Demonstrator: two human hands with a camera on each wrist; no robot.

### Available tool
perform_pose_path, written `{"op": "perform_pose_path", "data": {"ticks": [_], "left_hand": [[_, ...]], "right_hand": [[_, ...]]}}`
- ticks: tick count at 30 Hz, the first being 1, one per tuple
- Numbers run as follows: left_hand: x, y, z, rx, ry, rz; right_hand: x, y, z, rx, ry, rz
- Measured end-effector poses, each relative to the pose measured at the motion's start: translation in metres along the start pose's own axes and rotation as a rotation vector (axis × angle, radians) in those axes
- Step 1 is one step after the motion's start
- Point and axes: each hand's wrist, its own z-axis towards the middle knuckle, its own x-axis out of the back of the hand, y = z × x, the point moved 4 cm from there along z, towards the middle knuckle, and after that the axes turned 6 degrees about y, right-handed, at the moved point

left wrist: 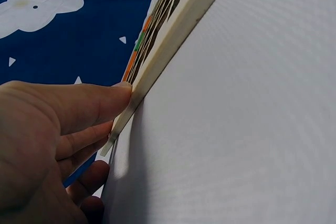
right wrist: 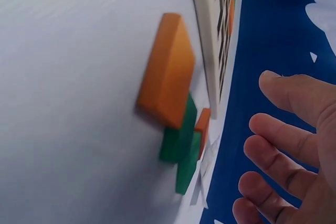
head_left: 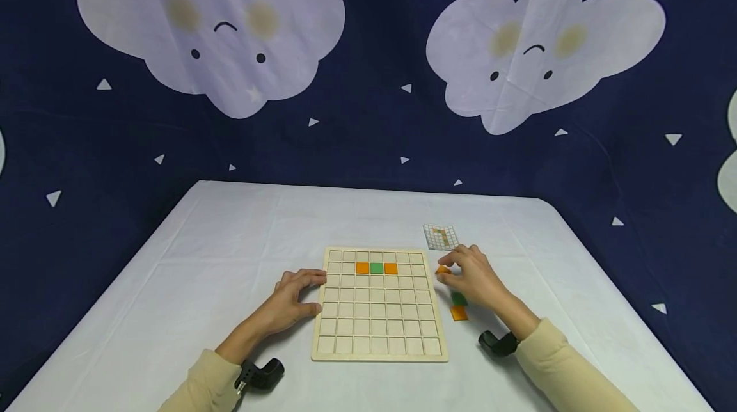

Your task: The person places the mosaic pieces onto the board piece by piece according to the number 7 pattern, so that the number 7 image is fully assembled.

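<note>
Left hand: so the left hand (head_left: 282, 309) is up against the left rim of a pale wooden grid board (head_left: 378, 311), fingertips toward the far end, thumb lower down. Grip's relaxed, fingers pretty much straight.
Right hand: the right hand (head_left: 476, 277) is at a loose orange square tile (head_left: 443, 269) just off the board's right side. Thumb and fingertips are apart in the wrist view, so that grip is loose; can't tell if anything's touching the tile.
On the grid: three in a row, second row from the far edge: an orange square piece (head_left: 362, 268), a green square piece (head_left: 377, 268), then a second orange piece (head_left: 391, 268).
Other loose tiles: a green square tile (head_left: 459, 299) and a nearer orange tile (head_left: 459, 313), side by side right of the board. Right wrist cam also catches a second green tile (right wrist: 188, 166), partly hidden.
Card: small white card (head_left: 441, 237) printed with a grid and coloured squares, near the board's far right corner.
Surface: white cloth-covered surface (head_left: 190, 297), navy cloud-print backdrop (head_left: 368, 143) behind.
</note>
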Motion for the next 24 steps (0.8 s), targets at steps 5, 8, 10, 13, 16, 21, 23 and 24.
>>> {"op": "perform_pose_path", "data": {"ticks": [5, 8, 10, 13, 16, 21, 23, 24], "left_hand": [[0.000, -0.001, 0.000, 0.002, 0.000, -0.002], [0.000, -0.001, 0.000, 0.000, 0.001, -0.001], [0.000, -0.001, 0.000, -0.001, 0.000, -0.002], [0.000, -0.001, 0.000, -0.001, 0.000, -0.002], [0.000, 0.000, 0.000, 0.002, 0.001, -0.003], [0.000, -0.001, 0.000, 0.005, 0.001, -0.007], [-0.001, -0.001, 0.000, 0.005, 0.000, -0.007], [-0.001, -0.001, 0.000, 0.004, 0.001, -0.009]], "right_hand": [[0.000, 0.006, -0.002, -0.017, 0.013, -0.037], [0.000, 0.009, -0.003, -0.032, 0.013, -0.055], [0.000, 0.010, -0.004, -0.044, 0.006, -0.067], [-0.001, 0.013, -0.005, -0.066, -0.002, -0.078], [-0.001, 0.016, -0.006, -0.083, -0.007, -0.086], [-0.002, 0.021, -0.009, -0.106, -0.022, -0.103], [-0.002, 0.023, -0.010, -0.111, -0.031, -0.109], [-0.002, 0.023, -0.010, -0.112, -0.033, -0.111]]}}
